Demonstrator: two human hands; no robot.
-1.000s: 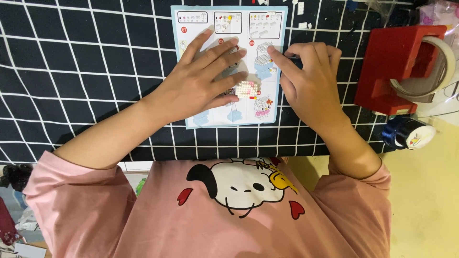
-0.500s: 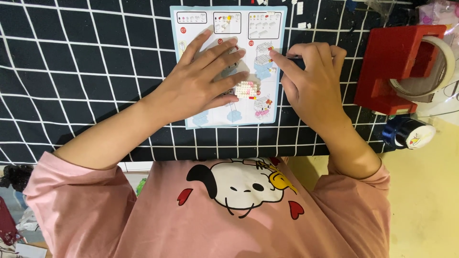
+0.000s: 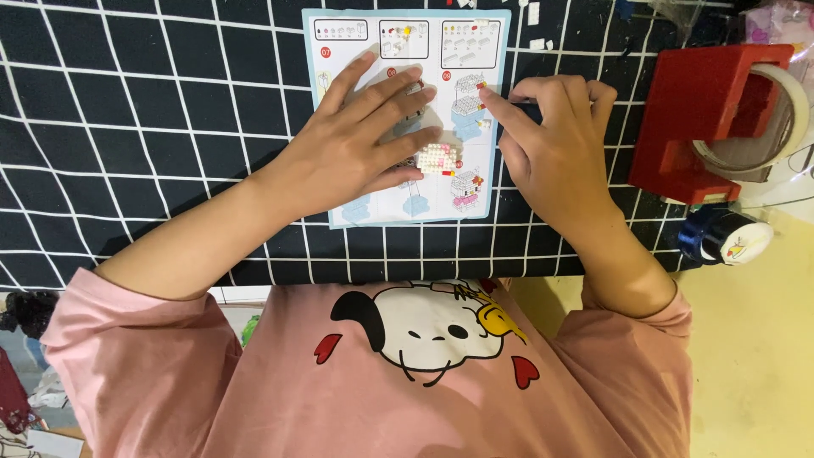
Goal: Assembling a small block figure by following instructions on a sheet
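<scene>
A person in a pink cartoon-print shirt (image 3: pixel 424 373) works over a black cloth with a white grid (image 3: pixel 153 110) that covers the worktop; the left hand (image 3: pixel 356 153) lies flat, fingers (image 3: pixel 398 89) spread and released, on a pale blue instruction sheet (image 3: pixel 407 110); just beyond the tip of its lowest finger, touching it, sits a small white and pink brick model (image 3: pixel 439 158) on the sheet; the right hand (image 3: pixel 551 144) rests at the sheet's right edge with its fingers curled, the forefinger (image 3: pixel 500 106) stretched out so its tip presses the printed diagrams, above and just beside the model; whether those curled fingers hold a piece cannot be told; a few tiny white bricks (image 3: pixel 536 30) lie on the cloth above the right hand's knuckles; well to the right of that hand stands a red tape dispenser (image 3: pixel 704 102) carrying a roll of clear tape (image 3: pixel 776 123); below it, near the right wrist, lies a dark blue roll (image 3: pixel 725 237) with a white face, at the edge of the cloth.
</scene>
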